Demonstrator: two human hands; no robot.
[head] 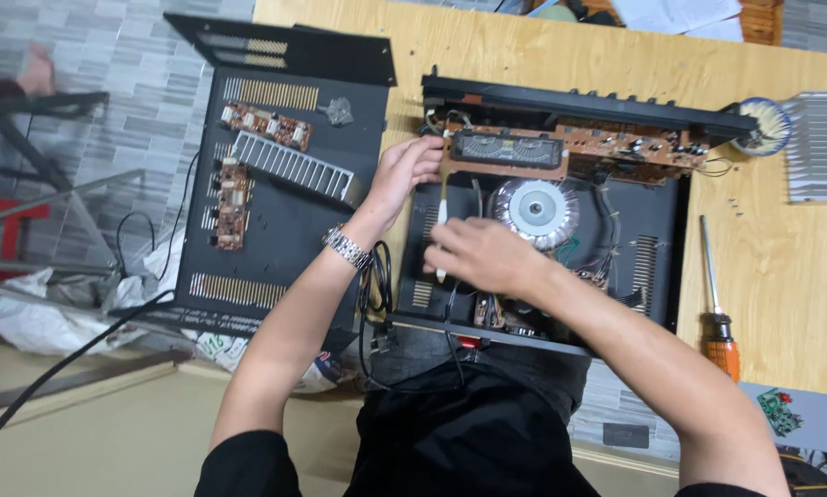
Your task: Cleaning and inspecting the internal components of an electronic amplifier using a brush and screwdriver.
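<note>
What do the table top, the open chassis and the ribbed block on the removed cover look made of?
Table top: light wood or wood-look laminate, with visible grain. Open chassis: apparently black painted sheet metal, matte, with punched vent slots. Ribbed block: probably bare aluminium, silvery with parallel fins.

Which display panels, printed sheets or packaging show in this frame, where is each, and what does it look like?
Display panel: on the brown circuit board at the open chassis's far edge; long dark rectangle with two windows, unlit.
Printed sheet: lower right, past the table edge; grey with a green and red picture.
Papers: top edge; white sheets.
Plastic bag: floor at left; crumpled, white.
</note>
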